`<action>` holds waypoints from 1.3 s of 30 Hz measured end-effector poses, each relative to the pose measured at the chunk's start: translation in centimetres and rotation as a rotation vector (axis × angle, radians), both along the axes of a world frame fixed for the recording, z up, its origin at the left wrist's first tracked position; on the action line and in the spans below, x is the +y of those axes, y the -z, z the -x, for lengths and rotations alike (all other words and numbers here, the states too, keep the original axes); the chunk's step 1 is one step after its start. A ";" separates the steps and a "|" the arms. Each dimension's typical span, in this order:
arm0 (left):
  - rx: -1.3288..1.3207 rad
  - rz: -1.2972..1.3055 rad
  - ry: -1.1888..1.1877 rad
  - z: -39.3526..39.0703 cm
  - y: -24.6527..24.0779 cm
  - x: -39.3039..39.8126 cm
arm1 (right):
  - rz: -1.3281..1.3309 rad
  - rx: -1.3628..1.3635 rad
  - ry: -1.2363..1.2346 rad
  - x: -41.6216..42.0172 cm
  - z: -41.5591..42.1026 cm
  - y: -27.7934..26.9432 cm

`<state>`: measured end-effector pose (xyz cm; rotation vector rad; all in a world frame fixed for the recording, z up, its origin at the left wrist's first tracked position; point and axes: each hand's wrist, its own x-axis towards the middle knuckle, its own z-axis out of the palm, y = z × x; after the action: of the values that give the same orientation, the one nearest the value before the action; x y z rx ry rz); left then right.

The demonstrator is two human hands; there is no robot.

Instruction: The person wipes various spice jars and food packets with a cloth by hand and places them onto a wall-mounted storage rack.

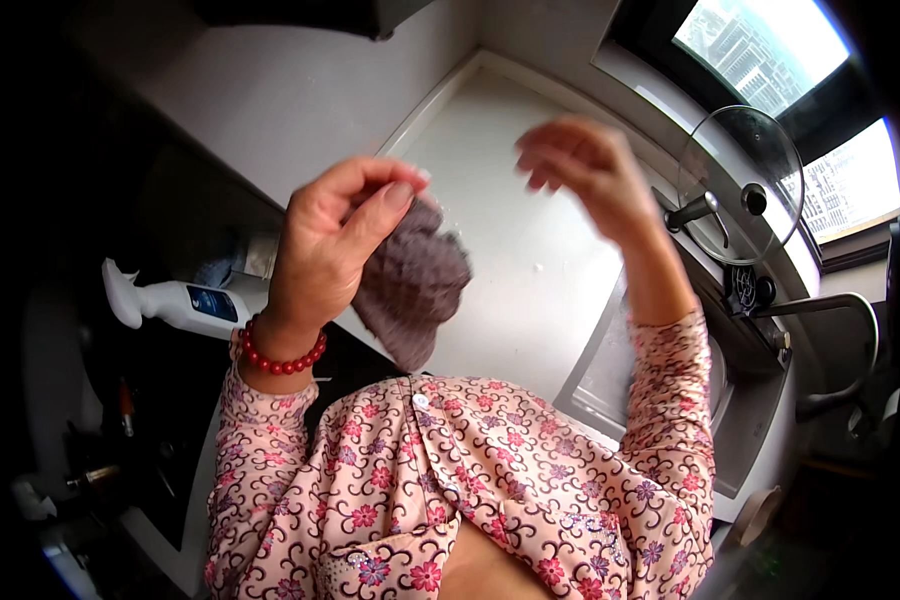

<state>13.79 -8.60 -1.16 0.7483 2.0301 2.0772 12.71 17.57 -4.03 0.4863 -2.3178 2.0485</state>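
Note:
My left hand [337, 240], with a red bead bracelet [283, 366] at its wrist, pinches a crumpled grey-brown cloth [420, 277] between thumb and fingers. The cloth hangs above a white countertop [495, 300]. My right hand [577, 165] is raised over the far right part of the counter, apart from the cloth. It is blurred, its fingers are bent, and nothing shows in it. Small specks lie on the countertop between the hands.
A white spray bottle [187, 304] lies left beside a black cooktop [157, 420]. On the right are a sink [600, 367], a faucet [832, 304] and a glass lid [742, 172] by the window. A raised ledge [435, 97] edges the counter along the walls.

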 end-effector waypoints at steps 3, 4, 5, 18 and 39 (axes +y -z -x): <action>-0.188 0.109 -0.076 -1.5 2.7 -0.5 | -0.102 -0.380 -0.071 -1.7 -0.8 5.2; -0.265 0.102 -0.100 -2.1 3.7 -1.1 | -0.057 -0.468 -0.101 -3.0 -0.9 6.6; -0.305 0.106 -0.117 -2.6 5.1 -2.3 | -0.056 -0.519 -0.121 -4.3 -0.5 8.1; -0.424 -0.056 -0.359 -4.9 10.6 -7.5 | -0.098 -0.495 0.246 -12.9 4.6 15.2; 0.240 0.095 -0.318 -1.4 10.5 0.6 | 0.639 -0.359 0.086 -14.2 -3.1 11.6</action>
<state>15.17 -7.97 -11.69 0.7297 2.5038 2.1155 15.85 3.39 -15.61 -0.0086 -1.6007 2.8171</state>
